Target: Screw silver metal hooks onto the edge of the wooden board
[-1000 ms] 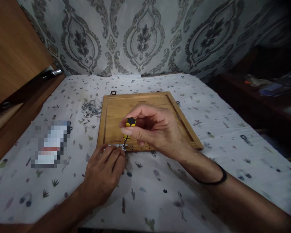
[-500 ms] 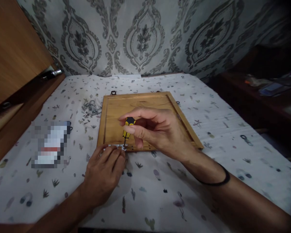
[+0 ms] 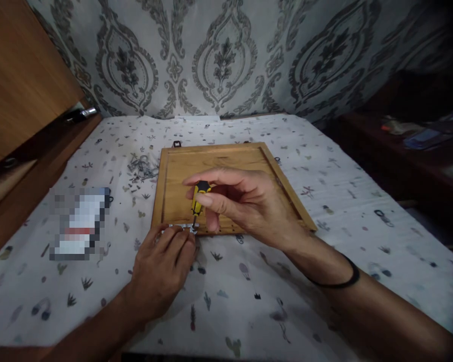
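Note:
A yellow and black screwdriver (image 3: 199,200) is pinched between the thumb and fingers of my right hand (image 3: 245,203). Its tip points down onto a silver metal piece (image 3: 186,227) at the near left edge of a framed wooden panel (image 3: 211,163). My left hand (image 3: 164,266) lies at that same edge, with its fingers together on the metal piece and partly covering it. The panel lies flat on a patterned white cloth (image 3: 219,301). Several small dark holes show along its near edge.
A pile of grey metal parts (image 3: 143,168) lies left of the panel. Farther left is a pixelated flat object (image 3: 79,223). Wooden furniture (image 3: 22,75) stands at the left, a patterned curtain (image 3: 224,60) hangs behind, and a dark shelf (image 3: 392,151) is at the right.
The fingers of my right hand have shifted slightly around the screwdriver handle. My left hand and the panel look unmoved.

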`<act>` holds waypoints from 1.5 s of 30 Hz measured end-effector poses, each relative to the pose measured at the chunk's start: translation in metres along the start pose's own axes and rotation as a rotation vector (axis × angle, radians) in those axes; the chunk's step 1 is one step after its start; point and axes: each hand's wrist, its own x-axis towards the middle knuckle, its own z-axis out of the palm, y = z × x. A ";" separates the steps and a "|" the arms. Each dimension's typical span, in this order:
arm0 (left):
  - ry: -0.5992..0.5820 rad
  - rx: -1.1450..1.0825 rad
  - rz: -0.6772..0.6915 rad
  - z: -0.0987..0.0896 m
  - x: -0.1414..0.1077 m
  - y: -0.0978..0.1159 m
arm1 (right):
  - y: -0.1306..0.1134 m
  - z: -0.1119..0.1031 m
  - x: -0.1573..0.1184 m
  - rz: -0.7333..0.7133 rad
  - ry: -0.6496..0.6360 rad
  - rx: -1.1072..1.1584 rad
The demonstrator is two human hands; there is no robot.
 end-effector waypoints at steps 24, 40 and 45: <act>0.002 -0.012 -0.004 0.001 0.001 0.000 | 0.003 0.005 0.005 0.013 0.073 0.033; 0.000 -0.018 0.009 0.000 0.001 0.000 | 0.006 0.002 0.005 0.003 0.054 -0.002; 0.014 -0.016 0.003 0.000 0.001 0.000 | 0.002 -0.003 0.002 0.019 -0.037 0.017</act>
